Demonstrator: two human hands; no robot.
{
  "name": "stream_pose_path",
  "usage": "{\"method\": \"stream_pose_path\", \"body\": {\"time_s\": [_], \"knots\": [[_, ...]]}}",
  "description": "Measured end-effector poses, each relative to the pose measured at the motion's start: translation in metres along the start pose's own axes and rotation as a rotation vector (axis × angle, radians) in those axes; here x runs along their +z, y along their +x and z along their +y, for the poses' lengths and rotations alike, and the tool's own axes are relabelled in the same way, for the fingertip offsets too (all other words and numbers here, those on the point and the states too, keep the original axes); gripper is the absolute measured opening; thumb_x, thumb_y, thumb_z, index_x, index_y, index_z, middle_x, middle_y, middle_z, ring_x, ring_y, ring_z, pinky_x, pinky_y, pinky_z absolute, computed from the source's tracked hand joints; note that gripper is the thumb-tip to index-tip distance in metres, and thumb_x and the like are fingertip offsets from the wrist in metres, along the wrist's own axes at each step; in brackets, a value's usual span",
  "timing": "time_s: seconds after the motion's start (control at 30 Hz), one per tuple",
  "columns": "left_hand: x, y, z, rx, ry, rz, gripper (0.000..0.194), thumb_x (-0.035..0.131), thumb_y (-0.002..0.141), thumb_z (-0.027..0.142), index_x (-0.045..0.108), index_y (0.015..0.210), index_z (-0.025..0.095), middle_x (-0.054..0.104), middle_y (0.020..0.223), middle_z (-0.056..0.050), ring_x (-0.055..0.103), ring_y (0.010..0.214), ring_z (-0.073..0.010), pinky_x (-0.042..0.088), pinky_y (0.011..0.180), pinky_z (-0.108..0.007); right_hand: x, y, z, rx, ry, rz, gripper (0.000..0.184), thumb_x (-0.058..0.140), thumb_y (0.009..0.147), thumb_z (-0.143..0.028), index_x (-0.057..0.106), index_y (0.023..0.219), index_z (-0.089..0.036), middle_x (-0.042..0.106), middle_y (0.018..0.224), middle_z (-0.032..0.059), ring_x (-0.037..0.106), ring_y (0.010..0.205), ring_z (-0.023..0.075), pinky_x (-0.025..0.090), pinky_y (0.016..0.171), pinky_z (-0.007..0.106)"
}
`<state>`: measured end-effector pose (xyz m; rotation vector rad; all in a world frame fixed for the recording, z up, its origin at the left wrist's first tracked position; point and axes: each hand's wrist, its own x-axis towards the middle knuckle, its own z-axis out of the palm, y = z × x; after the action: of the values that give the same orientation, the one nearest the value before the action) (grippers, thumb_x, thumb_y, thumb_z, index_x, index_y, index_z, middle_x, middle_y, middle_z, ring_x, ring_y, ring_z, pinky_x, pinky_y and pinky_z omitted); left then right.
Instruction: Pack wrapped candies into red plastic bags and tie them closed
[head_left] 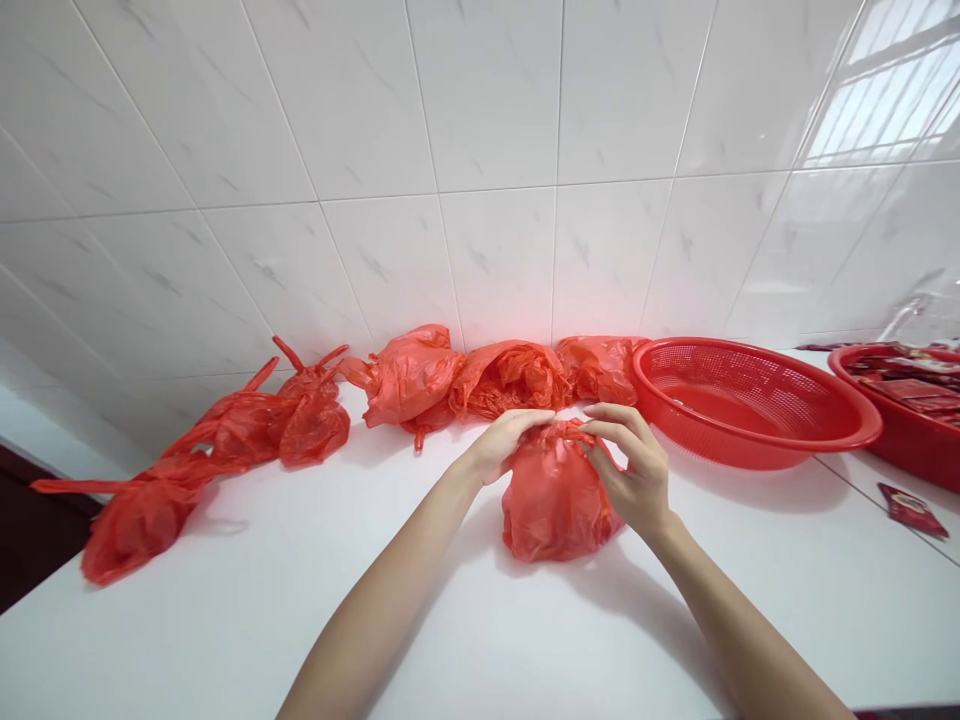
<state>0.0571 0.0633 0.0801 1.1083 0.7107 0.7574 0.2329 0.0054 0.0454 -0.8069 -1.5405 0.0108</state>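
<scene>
A filled red plastic bag [555,505] stands upright on the white table, its top gathered into a twist or knot. My left hand [504,445] is closed on the gathered top from the left, its fingertips partly hidden behind the plastic. From the right, my right hand [631,465] pinches the same gathered top between thumb and fingers. Whatever is inside the bag cannot be made out through the plastic, apart from a hint of orange at its right side.
Several red plastic bags [409,375], some with tied tops, line the tiled wall [495,260]. At right stand a red mesh basket [757,455] and a red tub [900,440] holding many small red packets. One dark red packet [913,510] lies on the white table [262,620].
</scene>
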Motion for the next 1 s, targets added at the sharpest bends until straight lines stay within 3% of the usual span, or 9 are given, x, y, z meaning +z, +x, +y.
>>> {"method": "stream_pose_path", "body": {"time_s": [0.13,0.23,0.4,0.6,0.7,0.8,1.0], "knots": [[-0.016,0.009,0.002,0.162,0.069,0.090,0.024,0.080,0.065,0.018,0.078,0.088,0.016,0.076,0.084,-0.004,0.067,0.078,-0.0142,0.048,0.077,-0.027,-0.001,0.002,-0.004,0.129,0.124,0.034,0.007,0.065,0.090,-0.024,0.069,0.085,-0.027,0.070,0.095,0.0056,0.065,0.090,0.0233,0.053,0.082,0.039],[-0.035,0.016,0.000,0.262,0.112,0.151,0.029,0.080,0.062,0.016,0.076,0.091,0.016,0.076,0.083,-0.005,0.068,0.080,-0.0173,0.050,0.081,-0.033,-0.002,0.003,-0.003,0.292,0.274,0.070,0.011,0.064,0.091,-0.029,0.065,0.081,-0.025,0.067,0.090,0.0043,0.062,0.088,0.0219,0.050,0.082,0.036],[-0.062,0.024,-0.005,0.270,0.118,0.341,0.027,0.080,0.053,0.012,0.075,0.080,0.013,0.074,0.075,-0.005,0.068,0.072,-0.0179,0.054,0.078,-0.037,-0.001,0.001,0.002,0.464,0.436,0.123,0.016,0.066,0.085,-0.033,0.063,0.073,-0.023,0.057,0.075,0.0006,0.052,0.073,0.0178,0.045,0.071,0.031],[-0.072,0.023,-0.003,0.316,0.110,0.433,0.030,0.081,0.052,0.012,0.074,0.081,0.013,0.074,0.081,-0.005,0.068,0.078,-0.0175,0.055,0.080,-0.035,0.000,0.005,0.004,0.566,0.613,0.088,0.018,0.070,0.084,-0.036,0.062,0.073,-0.023,0.062,0.070,-0.0017,0.056,0.059,0.0144,0.047,0.068,0.032],[-0.069,0.017,0.008,0.395,0.086,0.495,0.034,0.083,0.054,0.014,0.073,0.086,0.016,0.072,0.089,-0.002,0.067,0.085,-0.0153,0.054,0.086,-0.034,-0.001,0.009,0.002,0.632,0.716,0.080,0.022,0.076,0.080,-0.039,0.061,0.077,-0.024,0.067,0.073,-0.0017,0.062,0.059,0.0161,0.054,0.071,0.036],[-0.057,0.006,0.023,0.476,0.063,0.468,0.035,0.085,0.055,0.018,0.071,0.087,0.017,0.070,0.085,0.000,0.067,0.083,-0.0150,0.055,0.085,-0.034,-0.002,0.011,-0.001,0.628,0.752,0.050,0.024,0.079,0.079,-0.042,0.063,0.081,-0.024,0.071,0.077,0.0002,0.069,0.071,0.0201,0.057,0.081,0.041],[-0.007,-0.021,0.032,0.594,0.192,0.159,0.027,0.085,0.065,0.026,0.074,0.087,0.017,0.073,0.083,-0.003,0.072,0.077,-0.0188,0.058,0.078,-0.035,-0.001,0.007,-0.007,0.506,0.670,-0.062,0.019,0.076,0.086,-0.043,0.070,0.090,-0.026,0.073,0.105,0.0061,0.069,0.097,0.0240,0.053,0.098,0.045]]}}
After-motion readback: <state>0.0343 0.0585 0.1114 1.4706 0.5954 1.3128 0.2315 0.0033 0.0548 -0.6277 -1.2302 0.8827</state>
